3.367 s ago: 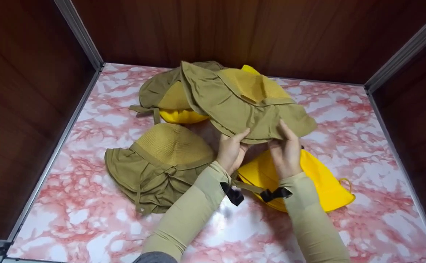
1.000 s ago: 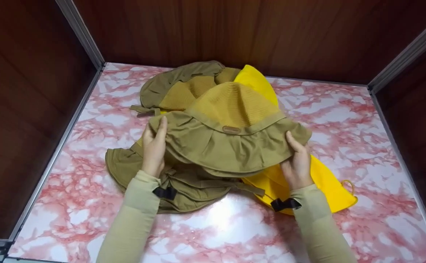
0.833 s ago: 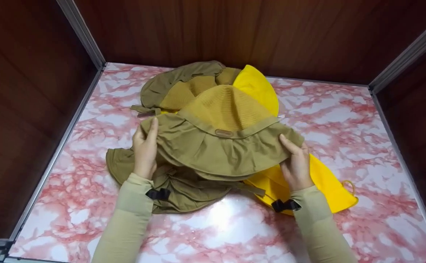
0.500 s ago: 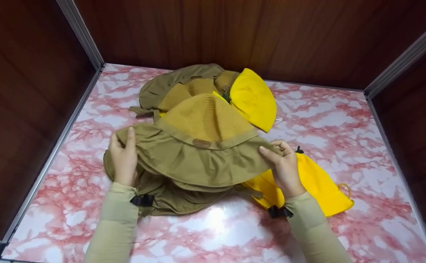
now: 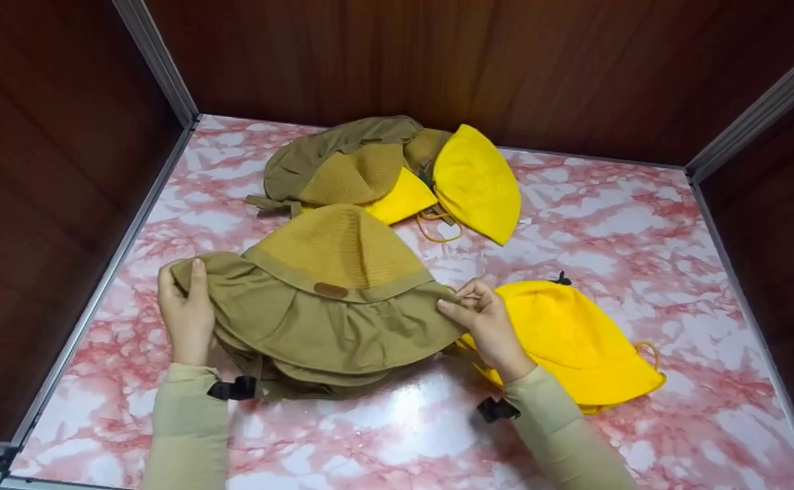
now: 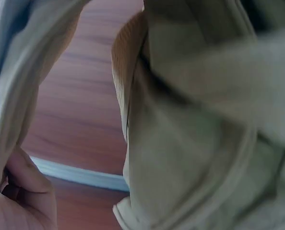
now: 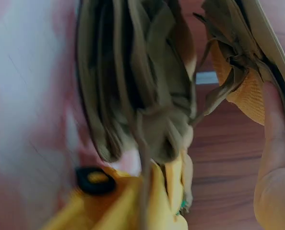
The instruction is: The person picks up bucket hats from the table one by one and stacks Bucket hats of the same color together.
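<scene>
A khaki sun hat [image 5: 342,333] with a woven straw crown and a small brown tag hangs between both hands, brim toward me. My left hand [image 5: 189,316] pinches the left end of its brim, thumb on top. At the right end, my right hand [image 5: 495,330] pinches the brim between thumb and fingers. Directly below the held hat is another khaki hat [image 5: 301,389], mostly covered by it. In the right wrist view, folded khaki brims [image 7: 128,86] stand apart from the held hat [image 7: 248,62]. Khaki cloth [image 6: 190,143] fills much of the left wrist view.
A yellow bucket hat [image 5: 567,340] with a cord loop lies just right of my right hand. Farther back, khaki hats [image 5: 342,160] overlap yellow ones [image 5: 478,184]. Dark wood panels [image 5: 437,61] wall in the pink marbled table [image 5: 607,218] at the back and sides.
My hands have spread apart to the two brim ends. The held hat has turned, then moved left and nearer, covering the khaki hat below and uncovering the yellow hats behind.
</scene>
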{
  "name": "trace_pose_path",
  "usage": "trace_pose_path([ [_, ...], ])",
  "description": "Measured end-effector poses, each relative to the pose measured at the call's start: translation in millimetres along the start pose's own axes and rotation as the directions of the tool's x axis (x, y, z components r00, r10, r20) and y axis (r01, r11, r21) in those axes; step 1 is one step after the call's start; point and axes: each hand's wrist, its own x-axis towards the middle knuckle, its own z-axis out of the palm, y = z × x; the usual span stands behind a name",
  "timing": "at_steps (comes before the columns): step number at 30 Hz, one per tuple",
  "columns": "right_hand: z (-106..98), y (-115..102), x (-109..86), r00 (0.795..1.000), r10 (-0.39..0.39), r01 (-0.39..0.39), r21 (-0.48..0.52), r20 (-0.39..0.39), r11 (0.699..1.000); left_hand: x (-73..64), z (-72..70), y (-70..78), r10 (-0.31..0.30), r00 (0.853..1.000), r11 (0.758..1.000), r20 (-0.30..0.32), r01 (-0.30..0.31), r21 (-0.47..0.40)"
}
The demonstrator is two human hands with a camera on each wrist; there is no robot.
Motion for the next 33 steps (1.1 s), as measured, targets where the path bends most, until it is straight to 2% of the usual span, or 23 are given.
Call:
trace_pose_path([
  [4,3,8,2.2,0.997,0.049,-0.049,-0.007,0.057,0.999,5.6,-8.2,-6.2,-0.026,1.0,0.999,0.007,0.025,0.022],
  [10,6,15,8.0,0.991,0.079,-0.078,-0.016,0.108,0.997,9.6,-13.5,-16.2,-0.056,0.998,0.993,0.026,0.053,0.105],
  [18,7,22,8.4,0.989,0.114,-0.11,-0.053,0.095,0.993,12.5,-14.7,-24.8,-0.061,0.998,0.985,0.035,0.054,0.166],
  [22,6,26,8.8,0.984,0.135,-0.128,-0.067,0.115,0.99,13.4,-15.5,-28.7,-0.065,0.997,0.981,0.037,0.057,0.184],
  [28,5,31,11.0,0.983,0.127,-0.12,-0.061,0.13,0.991,14.8,-16.5,-32.8,-0.065,0.997,0.973,0.042,0.054,0.222],
  [33,5,32,10.1,0.979,0.147,-0.137,-0.078,0.143,0.987,16.7,-19.8,-35.3,-0.104,0.994,0.956,0.021,0.094,0.279],
])
